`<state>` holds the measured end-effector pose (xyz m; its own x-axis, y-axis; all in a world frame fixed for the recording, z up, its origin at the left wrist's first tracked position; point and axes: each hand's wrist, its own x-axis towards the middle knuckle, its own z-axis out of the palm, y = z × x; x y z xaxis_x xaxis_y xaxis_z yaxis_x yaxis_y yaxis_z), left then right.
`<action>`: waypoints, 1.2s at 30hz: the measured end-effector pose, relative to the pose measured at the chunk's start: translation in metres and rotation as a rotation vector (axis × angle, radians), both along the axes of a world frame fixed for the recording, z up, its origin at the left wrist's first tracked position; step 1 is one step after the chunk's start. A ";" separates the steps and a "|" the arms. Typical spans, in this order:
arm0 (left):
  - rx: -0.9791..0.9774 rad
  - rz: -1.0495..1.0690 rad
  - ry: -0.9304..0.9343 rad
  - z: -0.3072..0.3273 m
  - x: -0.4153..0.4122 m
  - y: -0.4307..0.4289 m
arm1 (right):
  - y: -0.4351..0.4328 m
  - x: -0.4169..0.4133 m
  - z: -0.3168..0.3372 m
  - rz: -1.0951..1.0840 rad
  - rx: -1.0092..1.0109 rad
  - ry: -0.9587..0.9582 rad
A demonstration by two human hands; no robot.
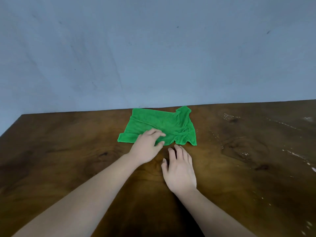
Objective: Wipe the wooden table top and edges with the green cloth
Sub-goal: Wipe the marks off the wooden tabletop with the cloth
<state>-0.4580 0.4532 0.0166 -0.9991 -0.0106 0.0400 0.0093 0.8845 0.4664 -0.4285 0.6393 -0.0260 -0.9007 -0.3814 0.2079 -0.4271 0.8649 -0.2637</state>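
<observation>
A green cloth (159,124) lies rumpled and mostly spread out near the far edge of the dark wooden table (68,147). My left hand (147,144) rests on the cloth's near edge, thumb and fingers pinching a fold of it. My right hand (179,170) hovers just in front of the cloth, fingers apart and pointing toward it, touching nothing that I can see. Both bare forearms reach in from the bottom of the view.
A blue-grey wall (153,48) rises directly behind the table's far edge. The table's left corner (22,115) is in view. Whitish streaks and specks (290,151) mark the wood on the right side.
</observation>
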 end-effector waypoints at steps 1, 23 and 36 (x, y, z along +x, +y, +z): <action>-0.007 0.026 -0.002 0.003 0.014 -0.005 | 0.000 0.000 0.001 -0.001 -0.002 -0.003; 0.015 0.231 -0.044 -0.023 0.139 -0.054 | -0.110 -0.132 0.033 0.183 0.166 -0.244; -0.017 0.392 0.011 -0.022 0.147 0.048 | 0.001 -0.082 0.012 0.279 0.282 -0.242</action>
